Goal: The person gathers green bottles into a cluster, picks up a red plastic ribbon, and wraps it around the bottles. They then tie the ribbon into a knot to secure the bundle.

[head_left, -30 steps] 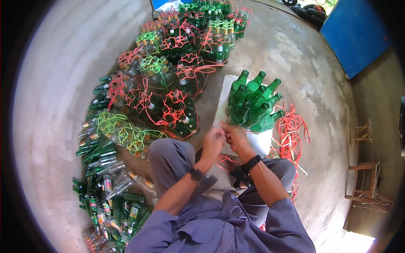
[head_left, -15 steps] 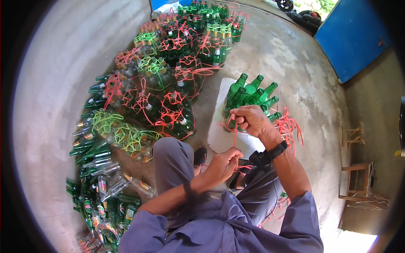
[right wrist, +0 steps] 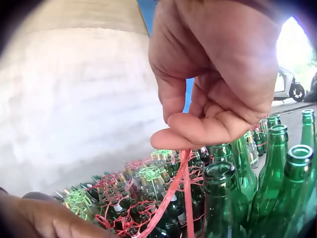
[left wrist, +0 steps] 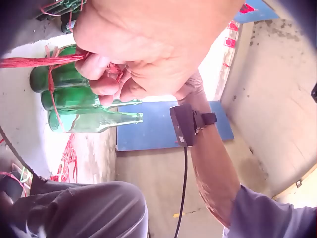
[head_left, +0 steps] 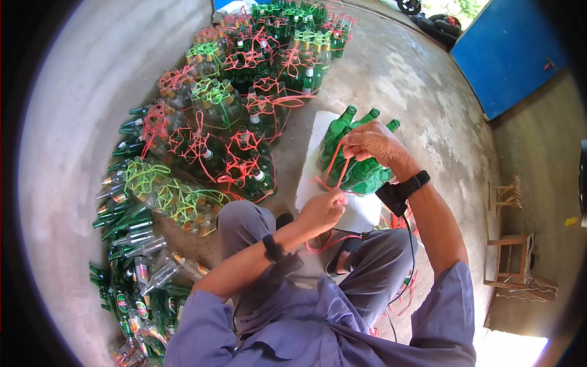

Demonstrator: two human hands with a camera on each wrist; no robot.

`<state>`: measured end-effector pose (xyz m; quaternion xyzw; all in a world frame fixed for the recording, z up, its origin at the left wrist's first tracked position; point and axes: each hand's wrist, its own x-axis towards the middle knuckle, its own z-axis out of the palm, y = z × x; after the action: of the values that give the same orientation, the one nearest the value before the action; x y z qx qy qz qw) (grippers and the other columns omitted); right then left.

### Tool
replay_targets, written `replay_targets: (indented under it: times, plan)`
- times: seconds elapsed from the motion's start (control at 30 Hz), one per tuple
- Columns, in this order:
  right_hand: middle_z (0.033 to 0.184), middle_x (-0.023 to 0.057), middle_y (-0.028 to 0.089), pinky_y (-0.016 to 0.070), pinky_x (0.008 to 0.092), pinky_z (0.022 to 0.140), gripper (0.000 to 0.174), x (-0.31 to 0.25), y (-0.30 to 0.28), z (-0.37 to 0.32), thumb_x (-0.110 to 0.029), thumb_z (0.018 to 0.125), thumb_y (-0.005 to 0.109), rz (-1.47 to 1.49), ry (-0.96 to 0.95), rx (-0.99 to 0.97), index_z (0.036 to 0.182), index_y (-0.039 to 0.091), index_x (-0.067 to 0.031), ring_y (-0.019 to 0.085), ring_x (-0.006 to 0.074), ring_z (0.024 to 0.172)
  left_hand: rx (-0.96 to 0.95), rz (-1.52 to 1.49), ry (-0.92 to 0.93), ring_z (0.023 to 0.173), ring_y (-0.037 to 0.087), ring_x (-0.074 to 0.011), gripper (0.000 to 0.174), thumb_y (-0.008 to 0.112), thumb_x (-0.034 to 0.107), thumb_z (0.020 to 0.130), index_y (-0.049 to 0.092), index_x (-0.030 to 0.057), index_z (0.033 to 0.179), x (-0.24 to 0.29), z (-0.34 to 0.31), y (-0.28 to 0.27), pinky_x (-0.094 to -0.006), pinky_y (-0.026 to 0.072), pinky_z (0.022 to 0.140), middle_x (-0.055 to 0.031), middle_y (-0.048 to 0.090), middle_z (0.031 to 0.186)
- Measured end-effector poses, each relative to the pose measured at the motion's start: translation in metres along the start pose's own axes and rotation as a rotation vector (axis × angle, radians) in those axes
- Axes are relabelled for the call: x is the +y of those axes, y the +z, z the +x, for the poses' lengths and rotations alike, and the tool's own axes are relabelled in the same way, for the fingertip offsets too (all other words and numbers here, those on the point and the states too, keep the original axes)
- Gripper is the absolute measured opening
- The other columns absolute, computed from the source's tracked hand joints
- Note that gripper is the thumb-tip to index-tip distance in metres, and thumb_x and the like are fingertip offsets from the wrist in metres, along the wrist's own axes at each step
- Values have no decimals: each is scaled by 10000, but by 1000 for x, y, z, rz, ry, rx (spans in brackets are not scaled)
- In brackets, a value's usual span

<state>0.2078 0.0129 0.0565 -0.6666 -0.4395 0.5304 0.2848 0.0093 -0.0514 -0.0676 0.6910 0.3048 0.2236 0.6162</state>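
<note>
Several green glass bottles [head_left: 367, 175] stand in a tight group on a white slab [head_left: 307, 189] in front of the knees. Over their near side my right hand [head_left: 380, 147] pinches a red plastic twine [right wrist: 188, 198] between thumb and fingers, two strands hanging below. My left hand [head_left: 323, 214], lower and nearer the body, has its fingers curled round red twine [left wrist: 39, 61]. In the left wrist view that twine stretches away towards the bottles, where a red strand wraps their sides. My right hand hides some bottle necks in the head view.
Bundles of bottles [head_left: 214, 107] tied with red and green twine line the left side. Loose bottles [head_left: 137, 275] lie in a pile below them. A wooden stool [head_left: 513, 260] stands at the right, a blue door [head_left: 501, 61] beyond. Loose red twine lies right of the slab.
My hands were together low at the bottles' near side; they moved apart, drawing the twine between them. My right hand rose over the bottles; my left dropped towards the body, then came up slightly.
</note>
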Motion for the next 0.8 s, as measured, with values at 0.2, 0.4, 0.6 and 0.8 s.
replay_targets:
  times: [0.2, 0.4, 0.6, 0.8]
  plan:
    - [651, 84, 672, 526, 287, 552, 239, 0, -7, 11, -200, 827, 648, -242, -227, 42, 768, 692, 27, 667, 164, 612, 51, 180, 40, 755, 608, -211, 332, 561, 206, 835, 590, -3, 1090, 0, 33, -5, -337, 484, 705, -141, 625, 818]
    - [642, 187, 604, 490, 421, 600, 158, 25, 1, -6, -137, 783, 646, -804, -647, 278, 758, 660, 19, 611, 361, 598, 92, 66, -2, 816, 613, -219, 302, 562, 183, 816, 611, -27, 1028, -6, 50, -2, -351, 480, 741, -145, 633, 868]
    - [762, 206, 615, 477, 418, 600, 148, 49, 5, -25, -92, 831, 628, -703, -748, 375, 741, 627, 25, 616, 366, 677, 110, 53, -56, 863, 612, -229, 273, 571, 141, 813, 618, -30, 1020, -13, 56, 5, -344, 482, 784, -143, 635, 917]
    - [702, 184, 577, 443, 417, 562, 174, 69, 12, -30, -68, 841, 648, -599, -715, 401, 723, 576, 38, 572, 353, 615, 187, 131, 49, 863, 614, -246, 273, 579, 154, 832, 618, -31, 1029, -28, 59, 10, -344, 486, 807, -144, 647, 934]
